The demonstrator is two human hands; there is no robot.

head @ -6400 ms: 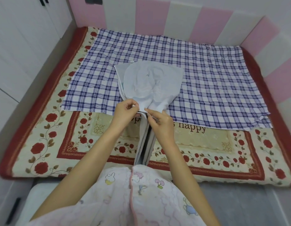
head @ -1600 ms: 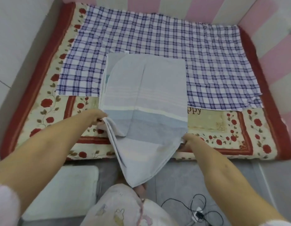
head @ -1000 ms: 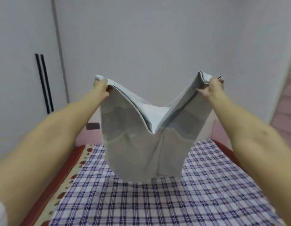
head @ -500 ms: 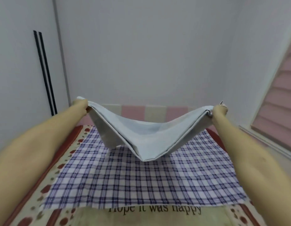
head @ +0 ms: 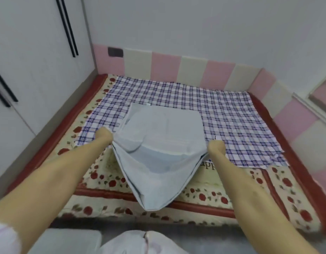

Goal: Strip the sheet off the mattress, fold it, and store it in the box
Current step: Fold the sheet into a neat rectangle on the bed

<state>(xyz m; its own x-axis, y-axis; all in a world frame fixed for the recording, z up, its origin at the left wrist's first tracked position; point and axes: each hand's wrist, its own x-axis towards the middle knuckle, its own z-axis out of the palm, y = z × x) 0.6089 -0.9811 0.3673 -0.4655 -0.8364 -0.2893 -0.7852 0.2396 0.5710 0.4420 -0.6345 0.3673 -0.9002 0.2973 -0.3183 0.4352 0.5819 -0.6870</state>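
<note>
- Sheet (head: 164,143) is off, part-folded, draped over the mattress's (head: 286,198) front edge.
- Left hand (head: 103,137), right hand (head: 216,148): each grip pinches one side.
- More folding, then boxing, left.

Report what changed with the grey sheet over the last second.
The sheet came down from the air, where it hung in front of the wall. Its far end now lies on the plaid cloth. The left hand and right hand kept gripping its sides. The plaid cloth stayed put.
</note>
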